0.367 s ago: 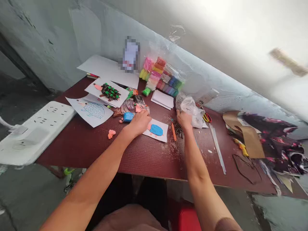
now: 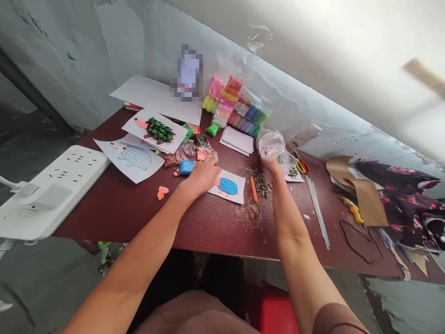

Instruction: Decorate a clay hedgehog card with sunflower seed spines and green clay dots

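My left hand [image 2: 206, 175] lies palm down at the left edge of a white card [image 2: 237, 196], its fingers stretched forward beside small clay packets. The card bears a blue clay hedgehog body [image 2: 228, 186] with a pinkish head. My right hand [image 2: 269, 162] reaches into or behind a clear plastic bag [image 2: 272, 144], and the plastic hides its fingers. Just left of that wrist, a pile of striped sunflower seeds [image 2: 263, 184] lies on the table beside an orange stick-like tool [image 2: 253, 188]. A lump of pink clay [image 2: 162, 193] sits left of my left forearm.
Packs of coloured clay [image 2: 239, 109] lean on the wall. A finished seed hedgehog [image 2: 160, 131] and a hedgehog drawing [image 2: 134, 157] are at left, near a power strip [image 2: 52, 185]. Scissors [image 2: 303, 166], glue sticks [image 2: 318, 213] and a yellow glue gun [image 2: 352, 209] are at right.
My right hand has moved from the seed pile up to the plastic bag, baring the seeds. My left hand has stayed beside the card. The view has shifted slightly.
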`<action>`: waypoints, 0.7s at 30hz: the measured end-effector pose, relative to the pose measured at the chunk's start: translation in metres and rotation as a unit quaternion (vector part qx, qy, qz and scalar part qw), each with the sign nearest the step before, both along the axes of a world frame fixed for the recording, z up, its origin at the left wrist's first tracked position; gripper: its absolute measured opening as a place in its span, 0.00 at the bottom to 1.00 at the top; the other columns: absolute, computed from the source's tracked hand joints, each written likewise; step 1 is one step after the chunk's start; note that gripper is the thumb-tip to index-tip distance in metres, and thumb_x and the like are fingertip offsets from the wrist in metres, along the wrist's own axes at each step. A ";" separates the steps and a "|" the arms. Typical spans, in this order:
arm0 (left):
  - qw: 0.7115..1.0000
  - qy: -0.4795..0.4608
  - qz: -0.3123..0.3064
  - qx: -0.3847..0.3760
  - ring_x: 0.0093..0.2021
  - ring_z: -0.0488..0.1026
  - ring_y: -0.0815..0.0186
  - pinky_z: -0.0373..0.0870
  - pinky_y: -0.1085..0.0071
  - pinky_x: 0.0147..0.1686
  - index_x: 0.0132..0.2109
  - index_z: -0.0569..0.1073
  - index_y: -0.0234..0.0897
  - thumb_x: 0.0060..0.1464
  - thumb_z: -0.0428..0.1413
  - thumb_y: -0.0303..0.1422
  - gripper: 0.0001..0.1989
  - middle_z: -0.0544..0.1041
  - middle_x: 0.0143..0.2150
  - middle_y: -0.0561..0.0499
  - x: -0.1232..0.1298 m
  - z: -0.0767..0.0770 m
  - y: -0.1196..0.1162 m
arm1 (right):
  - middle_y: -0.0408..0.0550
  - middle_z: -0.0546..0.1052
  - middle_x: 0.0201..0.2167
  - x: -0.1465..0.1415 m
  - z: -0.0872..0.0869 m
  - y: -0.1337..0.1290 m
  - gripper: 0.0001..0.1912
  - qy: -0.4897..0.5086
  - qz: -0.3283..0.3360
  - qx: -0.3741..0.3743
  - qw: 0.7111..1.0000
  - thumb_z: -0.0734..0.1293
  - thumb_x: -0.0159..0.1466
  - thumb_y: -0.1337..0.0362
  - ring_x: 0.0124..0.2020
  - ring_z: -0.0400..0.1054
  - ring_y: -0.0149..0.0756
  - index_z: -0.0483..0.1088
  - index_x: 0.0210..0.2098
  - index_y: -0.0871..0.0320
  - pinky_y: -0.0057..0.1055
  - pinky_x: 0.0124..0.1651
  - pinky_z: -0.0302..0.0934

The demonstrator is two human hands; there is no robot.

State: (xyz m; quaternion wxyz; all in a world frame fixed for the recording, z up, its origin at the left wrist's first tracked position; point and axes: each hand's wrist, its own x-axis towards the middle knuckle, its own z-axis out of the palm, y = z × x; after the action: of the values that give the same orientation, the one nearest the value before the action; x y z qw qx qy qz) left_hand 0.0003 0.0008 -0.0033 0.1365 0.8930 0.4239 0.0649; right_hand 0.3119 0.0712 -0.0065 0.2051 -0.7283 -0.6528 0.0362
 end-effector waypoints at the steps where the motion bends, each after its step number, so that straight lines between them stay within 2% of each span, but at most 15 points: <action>1: 1.000 -0.004 0.000 0.003 0.60 0.71 0.51 0.73 0.59 0.55 0.52 0.83 0.32 0.68 0.49 0.24 0.18 0.77 0.56 0.36 0.000 -0.002 0.000 | 0.64 0.81 0.50 0.001 0.004 -0.009 0.20 -0.001 -0.007 -0.005 1.000 0.61 0.62 0.70 0.55 0.72 0.50 0.77 0.50 0.64 0.52 0.66 0.61; 4: 1.000 -0.009 -0.001 0.017 0.59 0.71 0.51 0.71 0.59 0.55 0.51 0.83 0.32 0.68 0.49 0.24 0.18 0.77 0.55 0.36 0.001 -0.009 0.002 | 0.62 0.83 0.41 0.004 0.016 -0.053 0.17 0.005 -0.065 -0.025 0.998 0.61 0.63 0.67 0.47 0.74 0.49 0.80 0.43 0.64 0.45 0.57 0.66; 6: 1.000 -0.002 0.002 0.025 0.58 0.71 0.52 0.71 0.59 0.55 0.51 0.83 0.32 0.69 0.49 0.25 0.17 0.77 0.55 0.36 0.001 -0.013 0.003 | 0.57 0.83 0.36 0.002 0.023 -0.090 0.18 0.026 -0.109 -0.028 0.993 0.61 0.63 0.64 0.40 0.75 0.45 0.81 0.43 0.63 0.39 0.50 0.67; 9: 0.999 -0.001 -0.005 0.031 0.58 0.72 0.52 0.72 0.59 0.55 0.51 0.84 0.32 0.69 0.49 0.24 0.17 0.78 0.54 0.36 0.000 -0.014 0.004 | 0.53 0.83 0.33 -0.004 0.030 -0.140 0.14 0.001 -0.175 -0.068 0.982 0.64 0.62 0.63 0.35 0.74 0.42 0.81 0.37 0.61 0.34 0.43 0.64; 12: 0.999 -0.003 -0.009 0.031 0.57 0.73 0.52 0.73 0.60 0.53 0.51 0.84 0.32 0.69 0.49 0.23 0.18 0.78 0.54 0.36 -0.001 -0.013 0.005 | 0.53 0.82 0.31 -0.011 0.031 -0.173 0.10 -0.052 -0.213 -0.147 0.965 0.67 0.63 0.62 0.34 0.73 0.41 0.80 0.34 0.59 0.32 0.39 0.59; 16: 1.000 -0.006 -0.007 0.030 0.57 0.74 0.53 0.72 0.61 0.53 0.51 0.84 0.32 0.68 0.49 0.23 0.18 0.78 0.53 0.37 -0.001 -0.014 0.006 | 0.56 0.84 0.40 -0.020 0.027 -0.186 0.15 -0.092 -0.233 -0.176 0.952 0.63 0.66 0.66 0.39 0.76 0.43 0.82 0.43 0.60 0.32 0.41 0.60; 18: 0.999 -0.012 -0.008 0.032 0.58 0.73 0.53 0.72 0.61 0.53 0.51 0.84 0.33 0.69 0.50 0.24 0.17 0.78 0.53 0.37 -0.001 -0.015 0.007 | 0.59 0.84 0.43 -0.027 0.024 -0.182 0.18 -0.106 -0.225 -0.191 0.950 0.63 0.65 0.68 0.43 0.78 0.44 0.81 0.48 0.61 0.32 0.44 0.62; 21: 0.999 -0.014 -0.010 0.033 0.58 0.73 0.53 0.72 0.61 0.55 0.51 0.84 0.33 0.68 0.50 0.24 0.17 0.78 0.54 0.37 -0.001 -0.015 0.007 | 0.61 0.84 0.45 -0.037 0.020 -0.169 0.19 -0.109 -0.208 -0.220 0.947 0.63 0.64 0.71 0.47 0.78 0.47 0.82 0.49 0.62 0.32 0.47 0.64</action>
State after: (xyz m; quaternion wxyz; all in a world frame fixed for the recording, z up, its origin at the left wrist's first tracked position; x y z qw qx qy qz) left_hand -0.0010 0.0077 -0.0187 0.1134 0.9002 0.4108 0.0901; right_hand 0.2746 -0.0978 0.0133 -0.0295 -0.8746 -0.4808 0.0555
